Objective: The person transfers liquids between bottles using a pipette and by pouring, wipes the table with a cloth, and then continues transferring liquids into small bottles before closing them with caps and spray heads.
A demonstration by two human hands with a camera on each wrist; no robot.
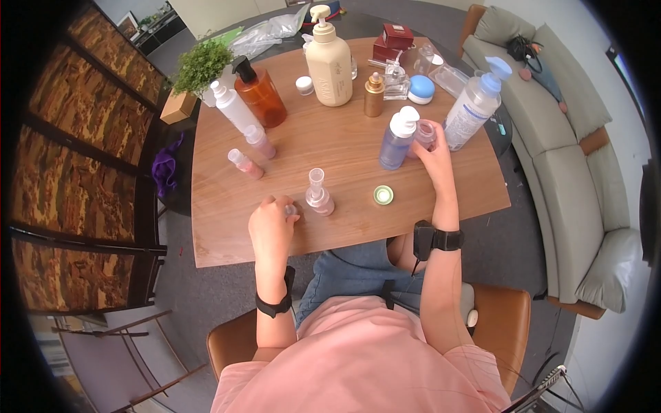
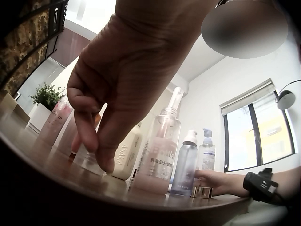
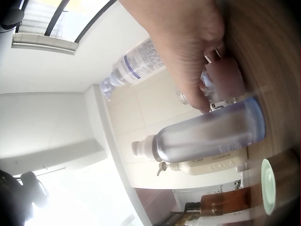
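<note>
In the head view the left hand (image 1: 270, 227) is at the table's near left, its fingertips pinching a small clear cap (image 1: 290, 210) at the tabletop. Just right of it stands a clear pink-tinted bottle (image 1: 319, 197) with an upright clear neck piece. The right hand (image 1: 435, 160) curls its fingers round a small pink jar (image 1: 426, 135), low on the table. Beside that jar, on its left, stands a blue pump bottle (image 1: 398, 140) with a white top. A green-rimmed lid (image 1: 383, 195) lies nearer the person. In the right wrist view the fingers partly hide the pink jar (image 3: 226, 80).
Two small pink bottles (image 1: 243, 164), a white bottle (image 1: 234, 108) and an amber pump bottle (image 1: 260, 96) stand at the left. A cream pump bottle (image 1: 330, 69), gold bottle (image 1: 374, 95) and blue-lidded jar (image 1: 421, 89) stand farther back. A tall blue-topped bottle (image 1: 474, 110) is at right.
</note>
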